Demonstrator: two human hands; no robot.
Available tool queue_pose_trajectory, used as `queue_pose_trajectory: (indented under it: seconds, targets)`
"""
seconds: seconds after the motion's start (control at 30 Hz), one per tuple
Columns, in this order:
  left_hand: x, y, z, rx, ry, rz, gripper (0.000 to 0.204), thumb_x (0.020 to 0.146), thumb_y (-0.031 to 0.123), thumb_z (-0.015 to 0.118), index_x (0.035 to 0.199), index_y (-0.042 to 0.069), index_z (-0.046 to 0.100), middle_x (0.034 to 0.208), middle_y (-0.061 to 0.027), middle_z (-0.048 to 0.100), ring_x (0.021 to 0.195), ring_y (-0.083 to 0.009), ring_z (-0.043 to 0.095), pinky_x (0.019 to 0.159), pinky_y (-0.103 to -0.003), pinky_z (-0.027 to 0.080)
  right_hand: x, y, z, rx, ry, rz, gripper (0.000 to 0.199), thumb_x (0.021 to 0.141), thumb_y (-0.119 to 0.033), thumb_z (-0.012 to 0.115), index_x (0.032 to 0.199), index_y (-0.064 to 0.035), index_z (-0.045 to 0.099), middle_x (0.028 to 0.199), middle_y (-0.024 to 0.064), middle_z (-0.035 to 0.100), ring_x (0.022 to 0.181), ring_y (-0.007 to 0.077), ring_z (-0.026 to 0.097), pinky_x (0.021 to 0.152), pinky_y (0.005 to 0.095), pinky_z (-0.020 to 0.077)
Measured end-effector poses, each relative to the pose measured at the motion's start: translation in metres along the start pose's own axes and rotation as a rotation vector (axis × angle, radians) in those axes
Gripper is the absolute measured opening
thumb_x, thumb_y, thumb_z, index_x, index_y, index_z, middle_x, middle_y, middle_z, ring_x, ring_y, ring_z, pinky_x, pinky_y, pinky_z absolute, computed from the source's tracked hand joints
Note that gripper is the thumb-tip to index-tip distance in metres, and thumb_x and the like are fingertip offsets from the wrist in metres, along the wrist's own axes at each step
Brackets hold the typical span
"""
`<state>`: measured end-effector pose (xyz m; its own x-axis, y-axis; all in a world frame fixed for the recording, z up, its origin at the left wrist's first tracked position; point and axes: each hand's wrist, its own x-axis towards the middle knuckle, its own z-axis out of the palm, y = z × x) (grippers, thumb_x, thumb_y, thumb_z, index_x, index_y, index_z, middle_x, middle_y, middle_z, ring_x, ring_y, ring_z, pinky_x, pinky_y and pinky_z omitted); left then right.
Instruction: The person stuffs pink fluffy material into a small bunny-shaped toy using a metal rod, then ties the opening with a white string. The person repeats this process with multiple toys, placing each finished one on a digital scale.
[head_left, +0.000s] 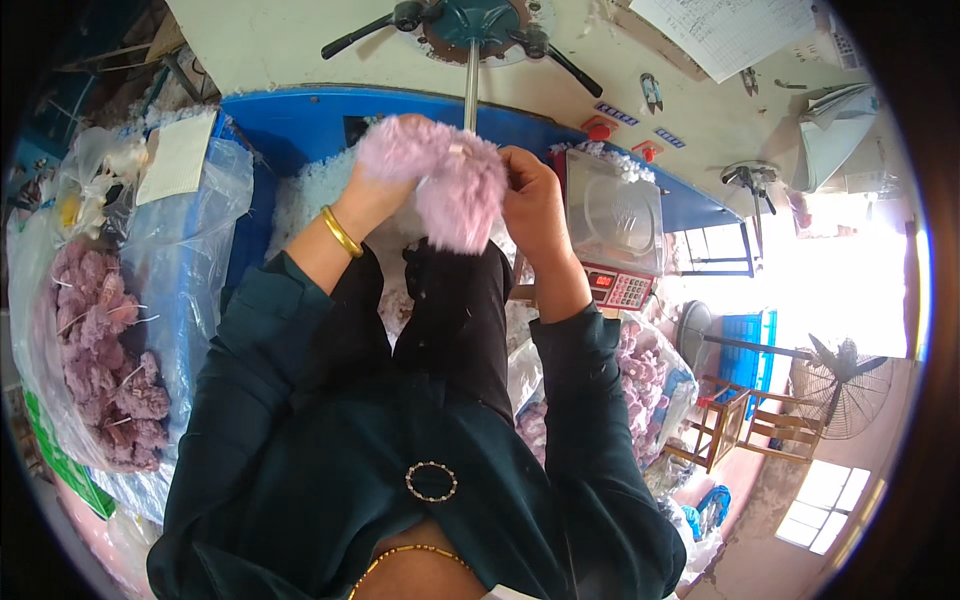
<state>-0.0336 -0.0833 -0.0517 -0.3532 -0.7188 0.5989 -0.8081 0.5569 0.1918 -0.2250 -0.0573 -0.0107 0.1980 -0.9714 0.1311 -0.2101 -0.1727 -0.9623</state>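
Observation:
A fluffy pink plush piece (462, 205), perhaps a toy skin, is held up between my hands, above my knees. My left hand (378, 190) is wrapped round its left side, the fingers partly buried in the fur. On the right, my right hand (533, 200) has its fingers closed at the plush's edge; the fingertips are partly hidden. A thin metal tube (471, 90) comes down from a green fitting on the machine and meets the plush's upper edge in this view. Whether the tube enters the plush, I cannot tell.
White fluffy filling (310, 205) lies in the blue-edged bin before me. A plastic bag of pink plush pieces (105, 370) stands at left, another bag of plush (645, 375) at right. A red-and-white weighing scale (618, 288) sits beside my right forearm, near red buttons (600, 128).

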Motion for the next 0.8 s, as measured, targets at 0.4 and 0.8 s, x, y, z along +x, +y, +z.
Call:
queue_pose_trajectory:
  seconds: [0.4, 0.8]
  targets:
    - [0.014, -0.045, 0.046, 0.074, -0.181, -0.014, 0.022, 0.084, 0.014, 0.052, 0.104, 0.009, 0.059, 0.107, -0.0112, 0.058, 0.101, -0.0225, 0.055, 0.083, -0.036, 0.046, 0.024, 0.011, 0.017, -0.552, 0.197, -0.236, 0.034, 0.073, -0.024, 0.070, 0.094, -0.0002, 0.057, 0.084, 0.0143, 0.062, 0.079, 0.0299, 0.062, 0.066, 0.0416, 0.0506]
    - [0.014, -0.082, 0.059, -1.189, -0.123, -0.569, 0.061, 0.096, 0.045, 0.040, 0.140, 0.003, 0.035, 0.133, -0.0183, 0.047, 0.118, -0.0282, 0.050, 0.103, -0.036, 0.035, 0.146, 0.015, 0.033, -1.135, 0.158, -0.117, 0.016, 0.070, -0.023, 0.061, 0.079, -0.0177, 0.074, 0.083, 0.0048, 0.070, 0.078, 0.0226, 0.066, 0.055, 0.0379, 0.0468]
